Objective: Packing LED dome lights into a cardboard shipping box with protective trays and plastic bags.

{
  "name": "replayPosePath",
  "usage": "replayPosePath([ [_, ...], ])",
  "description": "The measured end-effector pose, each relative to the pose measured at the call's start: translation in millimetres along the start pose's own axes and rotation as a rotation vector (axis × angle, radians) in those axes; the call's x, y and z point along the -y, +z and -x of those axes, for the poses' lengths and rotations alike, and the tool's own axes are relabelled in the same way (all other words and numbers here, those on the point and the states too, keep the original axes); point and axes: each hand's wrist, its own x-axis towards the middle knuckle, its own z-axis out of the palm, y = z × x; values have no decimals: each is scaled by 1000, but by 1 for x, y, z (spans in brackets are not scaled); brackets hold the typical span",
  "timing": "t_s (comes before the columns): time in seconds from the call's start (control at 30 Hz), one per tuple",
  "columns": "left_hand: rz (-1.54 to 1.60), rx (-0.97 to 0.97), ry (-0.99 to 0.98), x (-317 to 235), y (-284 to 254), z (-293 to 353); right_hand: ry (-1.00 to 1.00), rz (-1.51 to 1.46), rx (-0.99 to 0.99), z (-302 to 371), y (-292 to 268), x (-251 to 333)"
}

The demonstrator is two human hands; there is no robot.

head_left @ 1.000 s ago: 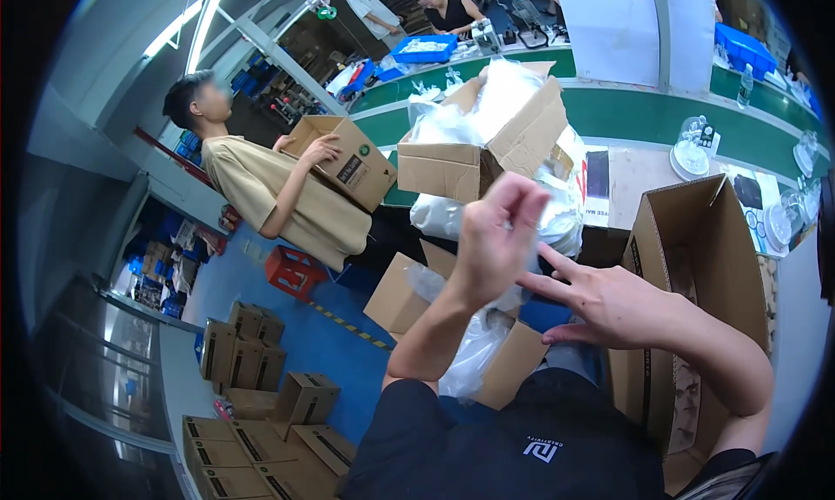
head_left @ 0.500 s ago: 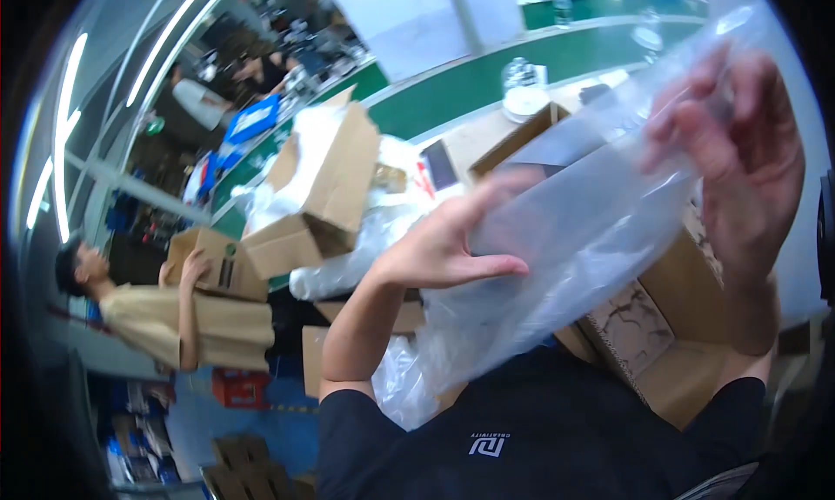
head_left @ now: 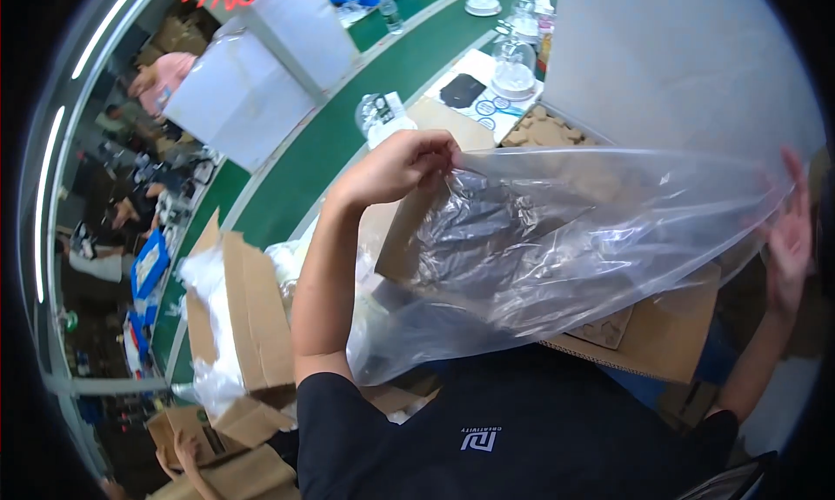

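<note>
A large clear plastic bag (head_left: pixel 644 230) is stretched sideways between my hands. My left hand (head_left: pixel 422 163) is closed on its gathered left edge. At the far right, my right hand (head_left: pixel 790 239) has the bag's other end, some fingers extended along the film; the exact grip is partly blurred. Beneath the bag stands an open cardboard box (head_left: pixel 670 343) with a patterned cardboard-like insert (head_left: pixel 604 328) showing at its near side. Through the film, a crinkled grey area shows near my left hand; I cannot tell whether it is bag or contents.
Left of me, an open carton (head_left: pixel 257 313) holds white plastic wrapping. A green work surface (head_left: pixel 304 196) curves behind, with clear domes on white bases (head_left: pixel 513 78) and a bottle (head_left: pixel 390 13). Brown shaped pieces (head_left: pixel 544 130) lie beyond the bag. A co-worker's hand (head_left: pixel 187 452) touches a carton at lower left.
The bag has been spread wide. My left hand has risen and closed on its edge; my right hand has moved outward and down. The view has turned right.
</note>
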Motion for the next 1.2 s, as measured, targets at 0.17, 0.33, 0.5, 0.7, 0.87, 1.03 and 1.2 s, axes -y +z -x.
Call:
replayPosePath([
  [0.17, -430, -248, 351, 13, 18, -57, 468, 16, 128, 93, -25, -10],
  [0.33, -574, -172, 553, 7, 48, -85, 806, 20, -60, 154, -56, -24],
  [0.5, -543, -138, 631, -11, 64, -99, 863, -620, -490, 171, -94, -49],
  [0.7, -693, -203, 810, -23, 60, -107, 658, -199, -499, 169, -66, -63],
  [0.87, -562, -196, 723, -37, 46, -105, 542, -311, -254, 158, -72, -31],
  [1.03, -555, -165, 551, -42, 35, -100, 518, -201, -344, 156, -75, -37],
  [1.2, -594, -104, 589, -47, 46, -84, 499, -87, -270, 167, -84, -49],
])
